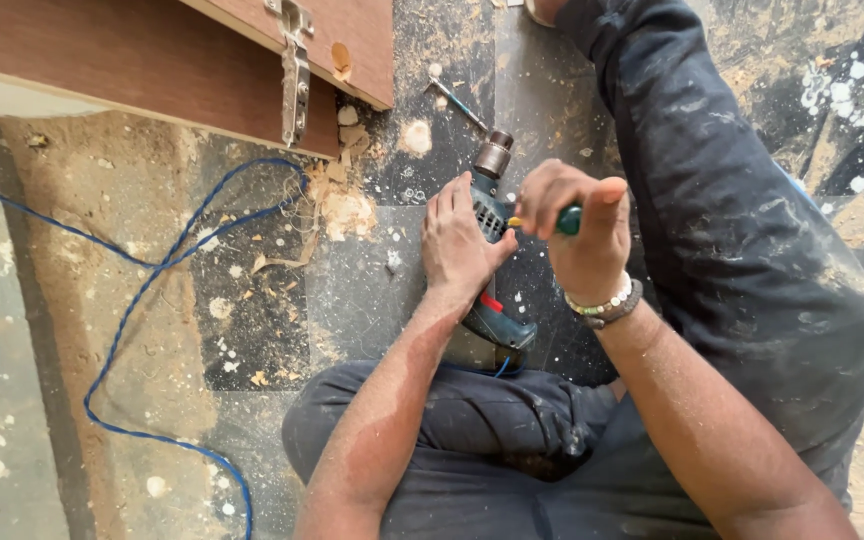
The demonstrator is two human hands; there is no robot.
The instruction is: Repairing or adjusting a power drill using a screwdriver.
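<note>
Dusty dark floor (372, 290), sawdust (347, 210), blue cable (142, 290), wood panel (152, 60).

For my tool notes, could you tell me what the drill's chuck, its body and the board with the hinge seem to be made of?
The chuck looks like bare metal, dull grey-brown with a slight sheen. The drill body seems moulded plastic, matte dark teal with a red switch. The board looks like brown wood-grain laminate over a pale core, shown at its light edge. The hinge appears shiny plated metal.
</note>
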